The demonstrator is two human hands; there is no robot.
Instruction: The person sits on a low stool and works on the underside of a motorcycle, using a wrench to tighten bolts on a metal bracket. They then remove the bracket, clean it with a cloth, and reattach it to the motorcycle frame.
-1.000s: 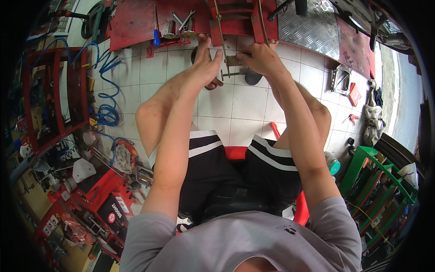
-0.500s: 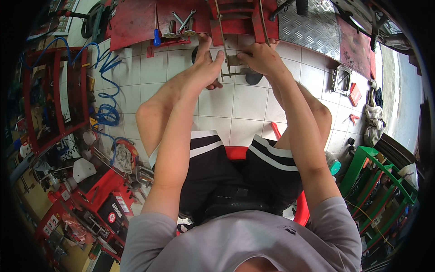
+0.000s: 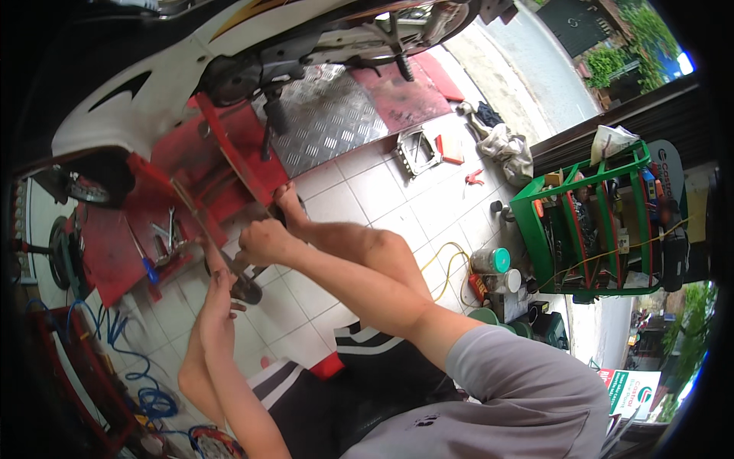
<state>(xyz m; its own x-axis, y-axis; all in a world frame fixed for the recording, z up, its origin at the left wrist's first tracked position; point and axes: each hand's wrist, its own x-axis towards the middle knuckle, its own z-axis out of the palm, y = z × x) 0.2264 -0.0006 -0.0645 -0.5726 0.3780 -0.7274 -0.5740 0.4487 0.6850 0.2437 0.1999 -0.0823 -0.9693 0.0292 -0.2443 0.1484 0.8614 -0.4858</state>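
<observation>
A two-armed metal frame (image 3: 229,147) slopes down from the red platform (image 3: 103,256) toward me, its near end between my hands. My right hand (image 3: 266,243) is closed at that near end, its fingers curled around part of the frame; the exact grip is partly hidden. Against the frame's other arm, my left hand (image 3: 220,281) rests with its fingers apart and some of them below the bar. A dark rounded object (image 3: 246,291) shows just beneath the hands. Beside them, a blue-handled screwdriver (image 3: 147,264) and wrenches (image 3: 164,226) lie on the platform.
A white motorcycle (image 3: 145,103) stands over the platform and its diamond-plate section (image 3: 329,115). At right are a green rack (image 3: 547,229), jars (image 3: 491,261) and a yellow cord (image 3: 447,249). Blue coiled hose (image 3: 157,402) lies at lower left; a metal bracket (image 3: 418,151) sits on the tiles.
My view has swung to the right, bringing in the motorcycle, the street and more of the green rack. Both hands stay at the near end of the metal frame.
</observation>
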